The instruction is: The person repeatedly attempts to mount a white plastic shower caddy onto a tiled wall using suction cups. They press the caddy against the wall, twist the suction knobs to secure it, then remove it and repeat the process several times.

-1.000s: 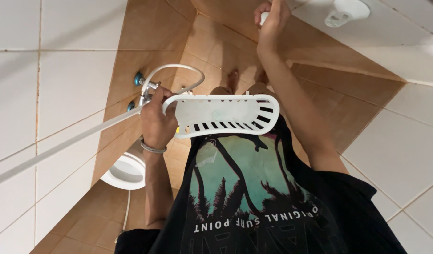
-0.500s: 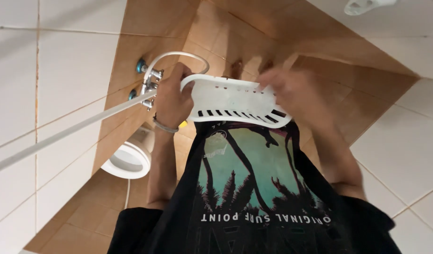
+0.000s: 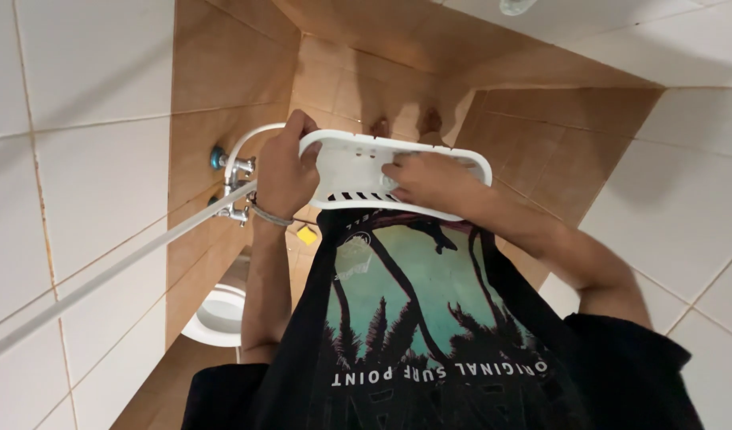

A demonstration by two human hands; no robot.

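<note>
I have the white plastic rack (image 3: 366, 171) up in front of my chest, held level between both hands over the bathroom corner. My left hand (image 3: 282, 171) is clenched around its left end, thumb on top and fingers curled under the rim. My right hand (image 3: 429, 181) lies across the front right part, fingers pressed flat on the top and wrapped over the edge, so both are grasping the rack.

What could go wrong: the plastic looks smooth and glossy, and my right hand grips more by pressure than by a hook, so a damp palm could let that end slip and the rack would fall onto the hard floor tiles (image 3: 342, 87) or the toilet (image 3: 214, 318) below. The pole (image 3: 127, 263) running past my left wrist, and the metal tap (image 3: 234, 187) with its white hose (image 3: 250, 139) just beside that hand, could catch the rack's end if I swing it left. Thin moulded plastic may crack at the slots if I squeeze or twist.

The rack is a shallow, rounded oblong with a raised rim, a row of narrow slots along the front and small holes on top. The walls are glazed white tiles (image 3: 79, 159) above tan ones, slick and hard. The tap is shiny chrome, and a metal bracelet (image 3: 266, 215) circles my left wrist.
</note>
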